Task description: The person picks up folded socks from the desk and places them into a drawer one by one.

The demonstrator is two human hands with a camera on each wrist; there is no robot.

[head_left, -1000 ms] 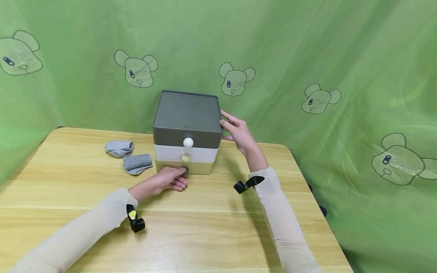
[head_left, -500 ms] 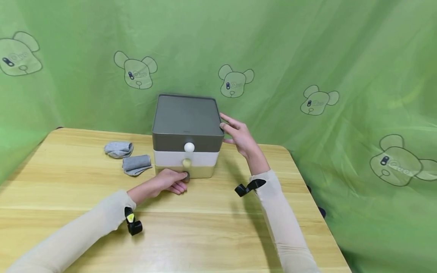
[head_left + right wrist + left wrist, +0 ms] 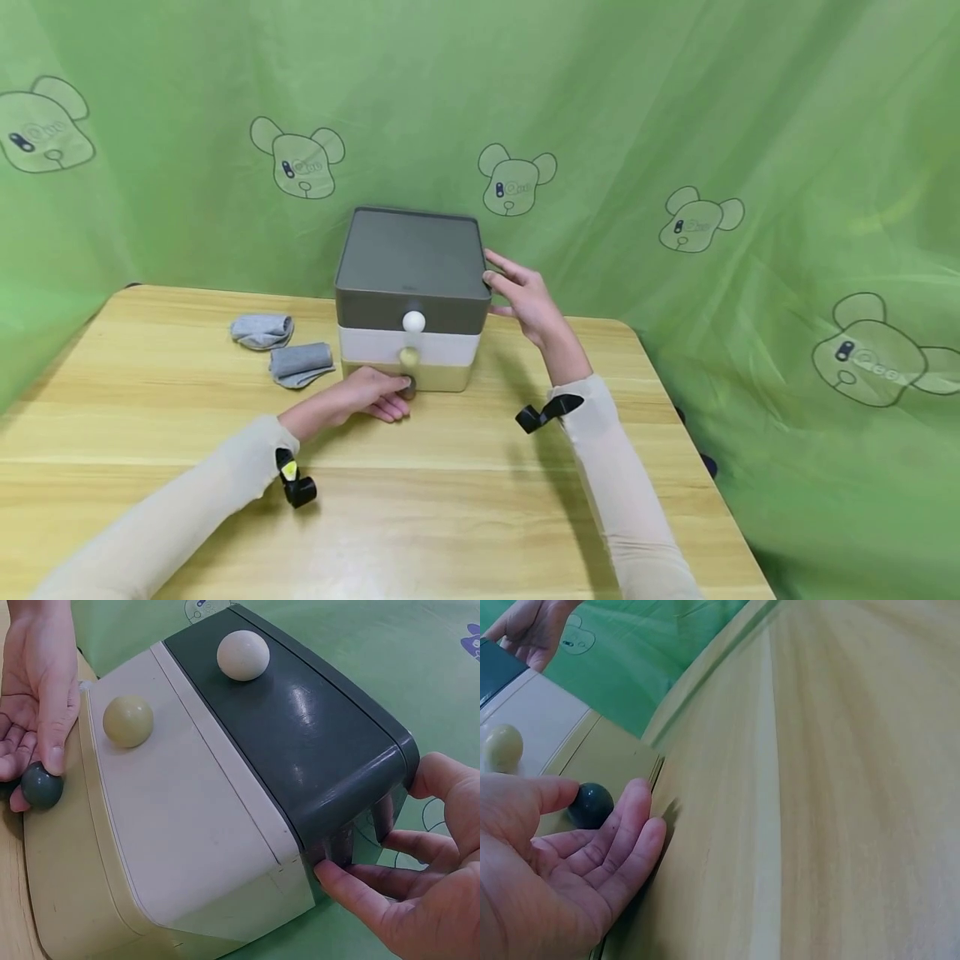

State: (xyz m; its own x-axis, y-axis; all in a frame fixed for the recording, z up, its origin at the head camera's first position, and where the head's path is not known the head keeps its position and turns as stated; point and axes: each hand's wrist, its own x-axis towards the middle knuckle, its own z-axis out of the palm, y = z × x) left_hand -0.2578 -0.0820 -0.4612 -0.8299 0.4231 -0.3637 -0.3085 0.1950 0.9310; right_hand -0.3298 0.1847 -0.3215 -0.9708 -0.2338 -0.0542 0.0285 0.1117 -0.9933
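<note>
A three-tier drawer box [image 3: 414,258] stands at the back of the table, dark grey on top, white in the middle and beige below, each tier with a round knob. At the beige bottom drawer [image 3: 67,877], my left hand [image 3: 363,393] holds the dark knob [image 3: 591,805], thumb on it and index finger behind. The other fingers are spread loosely below it. My right hand [image 3: 528,302] touches the box's upper right side with extended fingers, its thumb at the top corner. The white knob [image 3: 243,655] and beige knob [image 3: 128,721] are untouched.
Two folded grey cloth pieces, a rear one [image 3: 262,331] and a front one [image 3: 302,364], lie left of the box. The wooden table [image 3: 450,508] runs back to a green curtain [image 3: 600,108] with bear-head prints close behind the box.
Both hands keep their places on the box and the knob. The head view has tilted slightly, so the box appears a little lower.
</note>
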